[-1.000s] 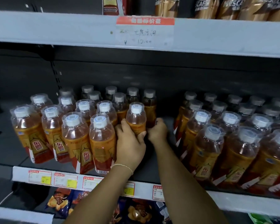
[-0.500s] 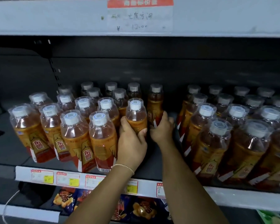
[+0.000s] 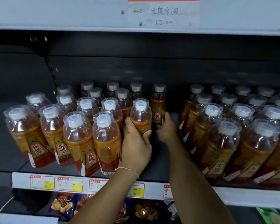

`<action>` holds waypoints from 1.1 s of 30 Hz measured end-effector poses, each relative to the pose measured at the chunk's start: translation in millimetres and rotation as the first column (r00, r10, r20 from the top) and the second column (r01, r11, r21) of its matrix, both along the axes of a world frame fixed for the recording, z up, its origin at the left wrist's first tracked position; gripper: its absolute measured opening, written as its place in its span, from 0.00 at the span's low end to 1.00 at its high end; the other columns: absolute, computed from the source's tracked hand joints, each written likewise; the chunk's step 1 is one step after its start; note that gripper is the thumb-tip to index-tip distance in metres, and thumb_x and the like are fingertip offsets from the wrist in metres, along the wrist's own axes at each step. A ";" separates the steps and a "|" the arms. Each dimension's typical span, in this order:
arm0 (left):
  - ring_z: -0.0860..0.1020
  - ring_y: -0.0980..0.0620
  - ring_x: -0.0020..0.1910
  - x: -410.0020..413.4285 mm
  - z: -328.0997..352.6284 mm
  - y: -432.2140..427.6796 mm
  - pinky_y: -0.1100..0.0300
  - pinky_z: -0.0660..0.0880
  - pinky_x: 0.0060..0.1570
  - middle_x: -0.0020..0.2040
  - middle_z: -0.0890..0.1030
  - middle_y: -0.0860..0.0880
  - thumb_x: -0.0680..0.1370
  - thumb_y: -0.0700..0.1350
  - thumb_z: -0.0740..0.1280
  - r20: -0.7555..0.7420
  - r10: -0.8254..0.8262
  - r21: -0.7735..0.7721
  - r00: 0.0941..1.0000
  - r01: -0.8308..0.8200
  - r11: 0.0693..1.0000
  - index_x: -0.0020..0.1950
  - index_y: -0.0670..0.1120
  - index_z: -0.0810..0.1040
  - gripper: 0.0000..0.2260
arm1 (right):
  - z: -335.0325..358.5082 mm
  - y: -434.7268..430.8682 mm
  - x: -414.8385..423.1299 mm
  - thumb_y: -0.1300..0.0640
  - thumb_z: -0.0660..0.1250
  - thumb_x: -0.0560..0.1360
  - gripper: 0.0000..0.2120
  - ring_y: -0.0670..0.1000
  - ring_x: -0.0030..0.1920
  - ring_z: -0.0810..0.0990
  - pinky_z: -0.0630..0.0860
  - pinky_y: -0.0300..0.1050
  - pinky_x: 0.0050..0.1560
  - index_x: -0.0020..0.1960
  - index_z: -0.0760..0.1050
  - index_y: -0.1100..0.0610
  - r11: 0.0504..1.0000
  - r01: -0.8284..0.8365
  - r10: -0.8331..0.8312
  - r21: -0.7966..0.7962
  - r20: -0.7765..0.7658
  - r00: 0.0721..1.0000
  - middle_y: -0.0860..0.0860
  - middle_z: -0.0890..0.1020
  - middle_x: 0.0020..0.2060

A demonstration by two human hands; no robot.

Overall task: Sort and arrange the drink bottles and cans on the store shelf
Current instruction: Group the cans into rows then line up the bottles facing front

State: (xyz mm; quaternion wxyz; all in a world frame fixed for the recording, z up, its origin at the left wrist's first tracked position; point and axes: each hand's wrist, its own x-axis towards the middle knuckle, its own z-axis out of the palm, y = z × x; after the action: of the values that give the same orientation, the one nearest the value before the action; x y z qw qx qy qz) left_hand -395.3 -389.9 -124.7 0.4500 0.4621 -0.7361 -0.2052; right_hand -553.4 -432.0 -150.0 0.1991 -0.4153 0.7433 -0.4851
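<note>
Grips with left hand (image 3: 136, 147) the front bottle (image 3: 141, 115), fingers curled round its label. Holds with right hand (image 3: 166, 129) the rear bottle (image 3: 158, 102) just behind it, fingers round its lower body. Has both upright on the dark shelf (image 3: 10, 152), just beside the left block of bottles (image 3: 78, 126), apart from the right block (image 3: 225, 135).

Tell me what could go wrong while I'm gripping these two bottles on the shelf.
1. The left hand grips the front bottle, tight against the packed left group; shifting it might topple neighbours near the shelf edge.
2. The right hand grips the rear bottle low down, so it could tip into the open gap beside it.
</note>
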 end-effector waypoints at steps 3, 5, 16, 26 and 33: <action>0.74 0.46 0.61 0.9 0.4 0.7 0.64 0.69 0.53 0.66 0.71 0.41 0.79 0.50 0.66 -0.008 -0.008 0.005 1.000 0.008 1.000 0.77 0.43 0.51 0.34 | 0.3 -0.1 1.2 0.74 0.66 0.72 0.33 0.42 0.51 0.75 0.67 0.23 0.36 0.72 0.63 0.54 1.000 -0.011 0.011 0.004 -0.002 1.000 0.51 0.78 0.60; 0.74 0.45 0.61 1.6 1.3 0.9 0.60 0.72 0.55 0.65 0.72 0.41 0.79 0.51 0.66 -0.007 -0.012 0.005 1.000 0.012 1.000 0.77 0.43 0.51 0.34 | 3.0 0.9 4.3 0.74 0.67 0.72 0.36 0.46 0.57 0.77 0.73 0.32 0.49 0.75 0.60 0.56 1.000 -0.010 0.010 0.002 0.014 1.000 0.54 0.77 0.63; 0.80 0.51 0.48 -3.6 -2.6 -1.2 0.60 0.73 0.48 0.50 0.82 0.49 0.82 0.56 0.54 -0.115 -0.136 0.070 0.984 0.144 0.987 0.76 0.50 0.61 0.23 | 10.6 67.6 13.5 0.71 0.67 0.71 0.40 0.52 0.72 0.67 0.67 0.50 0.70 0.78 0.58 0.52 0.999 -0.002 -0.001 0.035 0.077 0.997 0.55 0.67 0.74; 0.75 0.59 0.60 -36.1 -4.5 -26.9 0.70 0.70 0.57 0.56 0.78 0.62 0.81 0.53 0.63 -0.328 -0.225 0.284 0.917 0.323 0.903 0.69 0.52 0.73 0.18 | 5.4 68.7 30.1 0.61 0.74 0.70 0.20 0.49 0.51 0.81 0.79 0.44 0.51 0.59 0.72 0.51 0.997 0.030 -0.025 0.064 -0.076 0.997 0.47 0.81 0.48; 0.74 0.53 0.64 -40.7 -8.6 -34.4 0.54 0.70 0.67 0.61 0.79 0.51 0.84 0.52 0.54 -0.507 -0.190 0.399 0.841 0.425 0.813 0.59 0.56 0.77 0.13 | 5.5 47.8 26.7 0.60 0.73 0.74 0.22 0.53 0.57 0.80 0.78 0.47 0.56 0.64 0.70 0.55 0.995 0.095 -0.091 0.031 -0.112 0.990 0.53 0.81 0.56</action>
State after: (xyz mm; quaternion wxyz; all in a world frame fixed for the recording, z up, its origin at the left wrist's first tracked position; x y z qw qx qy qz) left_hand -436.0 -424.3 -133.3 0.4309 0.3735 -0.6020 -0.5590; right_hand -526.7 -384.2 -144.5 0.1425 -0.4029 0.7804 -0.4565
